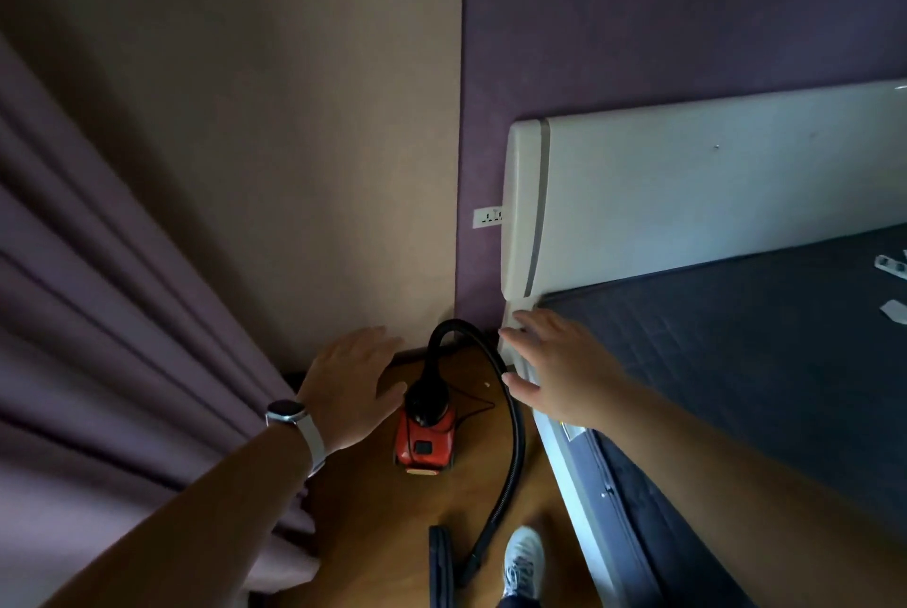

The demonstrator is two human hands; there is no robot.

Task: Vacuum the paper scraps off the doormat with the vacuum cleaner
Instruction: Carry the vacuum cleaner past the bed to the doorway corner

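A small red vacuum cleaner (426,440) stands on the wooden floor in the corner between the curtain and the bed. Its black hose (513,435) arches up from its top, then runs down along the bed to a dark floor nozzle (440,563) at the bottom edge. My left hand (351,386), with a watch on the wrist, hovers spread just left of the vacuum cleaner, holding nothing. My right hand (554,369) is spread to the right of the hose, over the bed corner, also holding nothing. No doormat or paper scraps on a mat are in view.
Purple curtains (113,313) hang close on the left. A white bed frame (579,470) with a dark mattress (760,372) fills the right. A wall socket (487,216) sits beside the headboard. A thin black cord (471,404) lies on the floor. My shoe (524,561) stands near the nozzle.
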